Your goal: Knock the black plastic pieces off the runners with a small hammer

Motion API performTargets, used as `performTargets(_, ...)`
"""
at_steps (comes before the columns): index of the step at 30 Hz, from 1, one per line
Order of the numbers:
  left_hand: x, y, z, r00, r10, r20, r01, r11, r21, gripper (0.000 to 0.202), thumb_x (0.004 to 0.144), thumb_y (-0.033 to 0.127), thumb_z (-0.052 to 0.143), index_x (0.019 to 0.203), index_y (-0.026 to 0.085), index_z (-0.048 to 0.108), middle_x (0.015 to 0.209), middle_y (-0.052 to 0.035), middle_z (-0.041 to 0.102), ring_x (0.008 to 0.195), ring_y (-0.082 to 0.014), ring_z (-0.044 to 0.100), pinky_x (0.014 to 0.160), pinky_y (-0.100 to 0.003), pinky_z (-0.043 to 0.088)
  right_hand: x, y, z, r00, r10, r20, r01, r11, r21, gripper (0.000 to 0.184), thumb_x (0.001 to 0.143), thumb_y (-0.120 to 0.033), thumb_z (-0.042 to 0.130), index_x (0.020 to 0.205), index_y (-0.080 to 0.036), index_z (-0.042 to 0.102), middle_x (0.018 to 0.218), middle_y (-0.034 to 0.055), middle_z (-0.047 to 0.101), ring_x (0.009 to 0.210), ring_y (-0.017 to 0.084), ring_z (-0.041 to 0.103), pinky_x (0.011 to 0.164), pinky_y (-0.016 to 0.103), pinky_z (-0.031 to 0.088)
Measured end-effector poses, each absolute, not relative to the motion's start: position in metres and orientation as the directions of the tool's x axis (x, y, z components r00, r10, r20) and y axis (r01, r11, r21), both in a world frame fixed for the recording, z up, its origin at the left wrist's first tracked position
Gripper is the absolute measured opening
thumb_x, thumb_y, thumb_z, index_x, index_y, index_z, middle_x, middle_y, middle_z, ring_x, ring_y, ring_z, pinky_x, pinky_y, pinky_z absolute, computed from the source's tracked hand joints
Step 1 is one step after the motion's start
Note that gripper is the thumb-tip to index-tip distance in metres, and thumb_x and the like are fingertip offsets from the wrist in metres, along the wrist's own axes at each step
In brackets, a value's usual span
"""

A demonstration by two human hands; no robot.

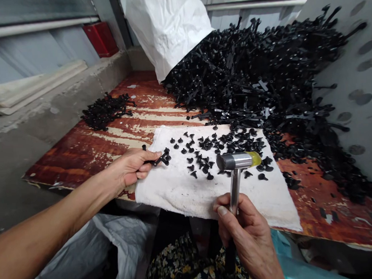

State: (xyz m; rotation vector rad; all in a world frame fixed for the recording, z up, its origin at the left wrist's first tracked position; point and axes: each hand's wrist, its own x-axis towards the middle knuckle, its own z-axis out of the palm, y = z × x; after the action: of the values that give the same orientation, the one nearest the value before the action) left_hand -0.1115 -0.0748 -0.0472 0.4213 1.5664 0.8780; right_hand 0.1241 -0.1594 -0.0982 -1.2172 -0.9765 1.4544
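Note:
My left hand (pixel 137 166) pinches a small black branched part (pixel 163 159) over the left edge of a white cloth (pixel 174 195). In my right hand (pixel 243 229) is a mallet (pixel 238 161), gripped by its metal handle and held upright in front of the cloth. Its head has a dark grey face on the left and a yellow one on the right. Many small black knob-like pieces (pixel 203 161) lie scattered on the cloth, mostly toward its middle and right.
A large heap of black parts (pixel 248 75) rises at the back right beside a white sack (pixel 168 26). A smaller pile (pixel 107 111) sits at the left on the worn red-brown board (pixel 78 151). A grey panel (pixel 355 102) borders the right; a red box (pixel 101 39) stands behind.

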Motion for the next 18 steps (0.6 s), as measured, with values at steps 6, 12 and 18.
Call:
performTargets(6,-0.108,-0.075,-0.044,-0.221,0.679,-0.700,-0.198,0.672,0.714,0.030,0.078,-0.001,0.065,0.053,0.011,0.054,0.036,0.0081,0.036,0.026,0.0002,0.021,0.024,-0.010,0.014,0.125,-0.161,-0.099,-0.034,0.984,-0.177,-0.157,-0.180,-0.971,0.034,0.075,-0.049,0.076,0.077,-0.019,0.060,0.044,-0.0105,0.044,0.029,0.006,0.042,0.028,0.015,0.037)
performTargets(12,-0.103,-0.074,-0.043,-0.256,0.701,-0.665,-0.142,0.653,0.744,0.031,0.084,0.001,0.057,0.056,0.012,0.052,0.038,0.0080,0.038,0.026,0.0001,0.020,0.025,-0.011,0.013,0.124,-0.162,-0.108,-0.041,0.982,-0.185,-0.161,-0.189,-0.969,0.030,0.080,-0.046,0.072,0.082,-0.020,0.060,0.047,-0.0105,0.045,0.032,0.005,0.042,0.031,0.014,0.036)
performTargets(18,-0.101,-0.074,-0.045,-0.330,0.717,-0.614,-0.071,0.630,0.773,0.027,0.079,0.003,0.063,0.062,0.016,0.047,0.040,0.0097,0.035,0.028,-0.0015,0.020,0.028,-0.012,0.011,0.138,-0.165,-0.104,-0.193,0.962,-0.195,-0.010,-0.200,-0.980,0.034,0.091,-0.049,0.059,0.106,-0.019,0.066,0.059,-0.0049,0.054,0.040,0.007,0.045,0.037,0.017,0.041)
